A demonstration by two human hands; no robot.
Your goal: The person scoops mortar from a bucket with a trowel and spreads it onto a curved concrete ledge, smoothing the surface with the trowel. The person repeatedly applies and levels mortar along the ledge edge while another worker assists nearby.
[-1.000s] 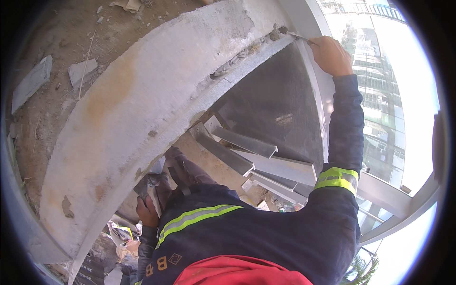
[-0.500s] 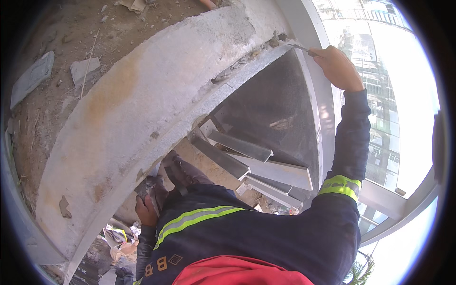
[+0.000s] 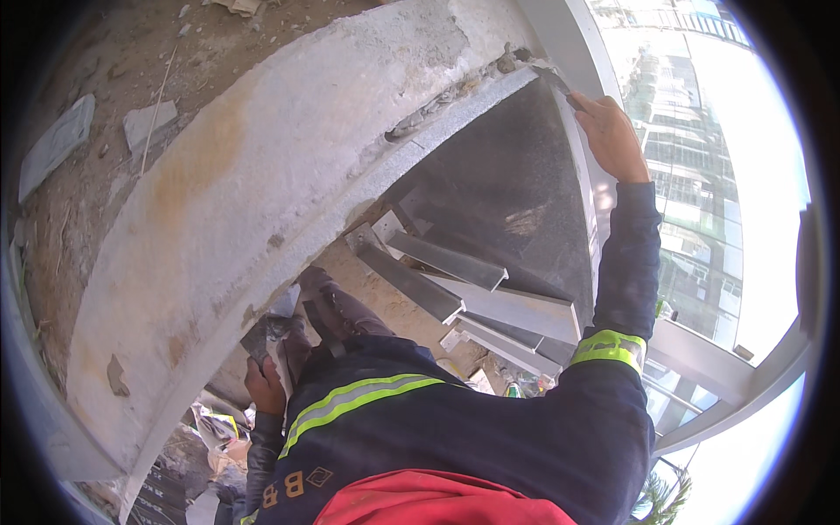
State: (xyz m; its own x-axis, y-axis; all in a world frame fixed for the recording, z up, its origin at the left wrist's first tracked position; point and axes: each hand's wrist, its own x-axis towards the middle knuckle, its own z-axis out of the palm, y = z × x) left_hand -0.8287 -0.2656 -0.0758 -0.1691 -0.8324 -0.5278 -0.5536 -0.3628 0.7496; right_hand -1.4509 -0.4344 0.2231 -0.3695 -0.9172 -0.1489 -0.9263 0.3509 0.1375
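My right hand point(image 3: 612, 136) is closed round the handle of a small thin-bladed trowel point(image 3: 555, 82). The blade meets the far end of a grey stone slab's top edge point(image 3: 455, 118), beside crumbly mortar point(image 3: 512, 61) in the gap behind it. Down at the left, my left hand point(image 3: 265, 385) is closed on a dark flat piece point(image 3: 255, 339), smeared and partly hidden, whose kind I cannot tell. It stays close to the curved wall's near side.
A broad curved concrete wall point(image 3: 201, 201) crosses the view. Several stone strips point(image 3: 429, 293) lean against the dark slab face point(image 3: 516, 192). A metal frame post point(image 3: 573, 44) rises at the far right. Broken slabs point(image 3: 59, 144) lie on the soil, and litter point(image 3: 219, 429) at lower left.
My right hand has shifted slightly left and down, and the trowel's blade now tilts more steeply at the slab's end. The left hand has barely moved, keeping hold of the dark piece.
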